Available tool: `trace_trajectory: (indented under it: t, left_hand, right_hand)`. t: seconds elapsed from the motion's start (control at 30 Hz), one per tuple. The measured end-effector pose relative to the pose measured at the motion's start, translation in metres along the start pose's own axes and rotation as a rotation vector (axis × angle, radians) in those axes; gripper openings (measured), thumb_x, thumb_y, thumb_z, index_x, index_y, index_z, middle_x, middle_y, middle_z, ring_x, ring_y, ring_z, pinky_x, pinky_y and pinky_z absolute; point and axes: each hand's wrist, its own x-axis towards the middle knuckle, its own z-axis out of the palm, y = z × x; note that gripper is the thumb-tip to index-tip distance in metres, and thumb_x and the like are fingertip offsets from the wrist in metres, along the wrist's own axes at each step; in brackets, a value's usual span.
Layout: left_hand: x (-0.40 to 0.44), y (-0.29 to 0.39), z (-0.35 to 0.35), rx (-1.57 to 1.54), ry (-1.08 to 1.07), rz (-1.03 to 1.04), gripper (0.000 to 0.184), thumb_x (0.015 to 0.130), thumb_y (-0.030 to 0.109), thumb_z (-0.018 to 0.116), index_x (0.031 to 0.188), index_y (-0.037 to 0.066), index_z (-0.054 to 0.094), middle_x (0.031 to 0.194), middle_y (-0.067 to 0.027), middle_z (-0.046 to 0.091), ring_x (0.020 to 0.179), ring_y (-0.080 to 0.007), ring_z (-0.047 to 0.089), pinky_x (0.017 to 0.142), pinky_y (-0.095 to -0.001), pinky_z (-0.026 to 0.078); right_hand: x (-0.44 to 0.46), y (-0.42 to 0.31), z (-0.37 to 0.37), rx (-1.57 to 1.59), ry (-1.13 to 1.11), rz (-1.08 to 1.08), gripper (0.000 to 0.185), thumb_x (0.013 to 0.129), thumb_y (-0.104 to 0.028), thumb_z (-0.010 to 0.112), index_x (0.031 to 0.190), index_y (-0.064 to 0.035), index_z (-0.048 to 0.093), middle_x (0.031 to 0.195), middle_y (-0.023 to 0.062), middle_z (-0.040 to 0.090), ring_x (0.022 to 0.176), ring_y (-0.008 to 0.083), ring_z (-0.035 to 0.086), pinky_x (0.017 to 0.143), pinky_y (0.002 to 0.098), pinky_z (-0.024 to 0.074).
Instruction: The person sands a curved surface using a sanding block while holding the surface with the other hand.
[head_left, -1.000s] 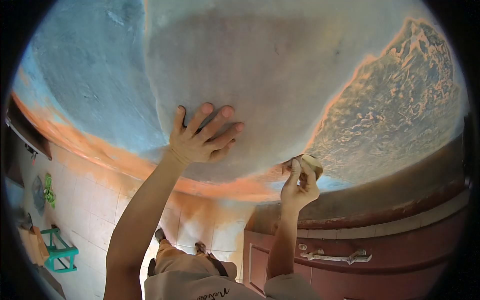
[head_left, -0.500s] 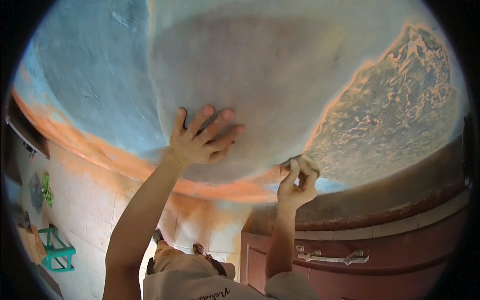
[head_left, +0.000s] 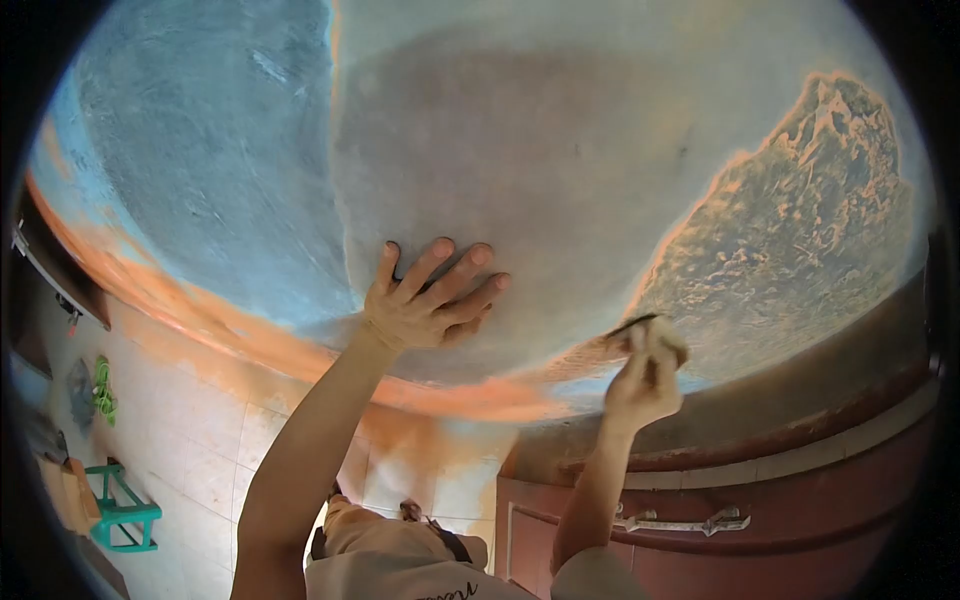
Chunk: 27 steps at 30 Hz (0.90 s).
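Note:
A large painted surface (head_left: 520, 150) fills the upper view, with blue, grey and orange areas and a textured, orange-edged patch (head_left: 800, 220) at the right. Against its grey part lies my left hand (head_left: 435, 300), fingers spread and holding nothing. My right hand (head_left: 645, 380) pinches a small tan, dark-edged piece (head_left: 665, 338) near the surface's lower edge, just below the textured patch. The piece is slightly blurred, and its exact kind cannot be made out.
A reddish cabinet (head_left: 720, 550) with a pale handle (head_left: 685, 521) is at the lower right. On the tiled floor (head_left: 205, 440) at the left are a green stool (head_left: 128, 510), a cardboard box (head_left: 68, 492) and a green bundle (head_left: 103, 390).
My right hand has moved right with the small piece, which has turned in the fingers. My left hand stays spread on the same grey area. The whole view has shifted slightly.

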Motion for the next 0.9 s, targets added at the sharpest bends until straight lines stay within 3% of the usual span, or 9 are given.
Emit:
trace_trajectory:
  t: [0.1,0.2,0.23,0.33,0.43,0.57,0.7,0.77,0.9]
  left_hand:
    - [-0.001,-0.001,0.002,0.014,0.006,0.013,0.042,0.086,0.039,0.044,0.127,0.037,0.053,0.139,0.0056,0.048,0.137,-0.0212,0.032,0.115,-0.052,0.013]
    - [0.0,-0.002,0.002,-0.031,0.03,0.014,0.043,0.085,0.038,0.047,0.127,0.036,0.053,0.139,0.0054,0.047,0.137,-0.0213,0.033,0.115,-0.052,0.013]
    - [-0.001,-0.003,0.0,-0.025,0.021,0.009,0.043,0.085,0.038,0.047,0.127,0.036,0.053,0.139,0.0054,0.047,0.137,-0.0213,0.033,0.115,-0.052,0.013]
    - [-0.001,0.0,0.001,-0.01,-0.002,0.002,0.044,0.084,0.038,0.046,0.128,0.037,0.051,0.141,0.0052,0.046,0.137,-0.0218,0.032,0.115,-0.0526,0.012]
    - [-0.002,-0.002,0.004,0.017,0.027,0.02,0.045,0.084,0.038,0.044,0.129,0.036,0.05,0.142,0.0046,0.044,0.137,-0.0224,0.031,0.115,-0.0528,0.012]
    - [-0.003,-0.002,0.003,0.013,0.006,0.026,0.045,0.085,0.037,0.042,0.13,0.036,0.049,0.142,0.0051,0.044,0.138,-0.0214,0.031,0.115,-0.0527,0.011]
    - [-0.004,-0.002,0.002,0.019,0.008,0.028,0.045,0.086,0.036,0.041,0.129,0.037,0.05,0.142,0.0057,0.045,0.138,-0.0207,0.031,0.115,-0.0528,0.012]
    - [-0.003,-0.002,0.003,0.018,0.007,0.022,0.044,0.086,0.037,0.041,0.129,0.037,0.05,0.142,0.0062,0.045,0.138,-0.0205,0.031,0.115,-0.0525,0.012]
    - [-0.004,-0.001,0.003,0.019,0.011,0.014,0.043,0.086,0.04,0.042,0.128,0.038,0.051,0.141,0.0071,0.045,0.137,-0.0201,0.031,0.116,-0.0515,0.012]
  right_hand:
    - [0.022,-0.007,-0.002,-0.032,0.044,-0.013,0.007,0.084,0.006,0.064,0.088,0.0011,0.068,0.087,0.0094,0.067,0.069,0.0141,0.059,0.066,0.025,0.0481]
    - [0.019,-0.009,0.002,0.398,0.029,0.136,0.014,0.083,0.006,0.063,0.098,0.0036,0.065,0.094,0.0138,0.064,0.07,0.0166,0.059,0.065,0.0276,0.049]
    - [0.02,-0.008,0.002,0.402,0.019,0.142,0.014,0.083,0.006,0.063,0.098,0.0036,0.065,0.094,0.0138,0.064,0.07,0.0166,0.059,0.065,0.0276,0.049]
    - [0.023,-0.009,-0.004,-0.026,-0.081,-0.074,0.012,0.086,0.003,0.061,0.097,0.003,0.066,0.09,0.0128,0.067,0.077,0.0214,0.063,0.072,0.0294,0.0505]
    - [0.017,-0.015,-0.001,-0.033,-0.069,-0.093,0.013,0.086,0.002,0.061,0.098,0.0019,0.067,0.089,0.0131,0.068,0.087,0.0227,0.064,0.075,0.0291,0.0497]
    - [0.01,-0.009,0.003,0.344,-0.008,0.201,0.015,0.083,0.006,0.063,0.097,0.0009,0.068,0.091,0.0112,0.068,0.088,0.0209,0.063,0.075,0.0274,0.0495]
    - [0.018,-0.013,0.003,0.237,-0.044,0.156,0.016,0.081,0.007,0.065,0.096,0.0015,0.068,0.092,0.0114,0.068,0.087,0.0199,0.062,0.075,0.0275,0.0492]
    - [0.015,-0.009,0.005,0.135,-0.027,-0.003,0.015,0.081,0.006,0.067,0.095,0.0013,0.068,0.093,0.0124,0.067,0.087,0.0186,0.06,0.07,0.025,0.0489]
    - [0.007,0.001,0.013,0.147,0.037,0.035,0.015,0.081,0.005,0.067,0.095,0.0008,0.068,0.091,0.0127,0.067,0.088,0.0181,0.059,0.064,0.0227,0.0482]
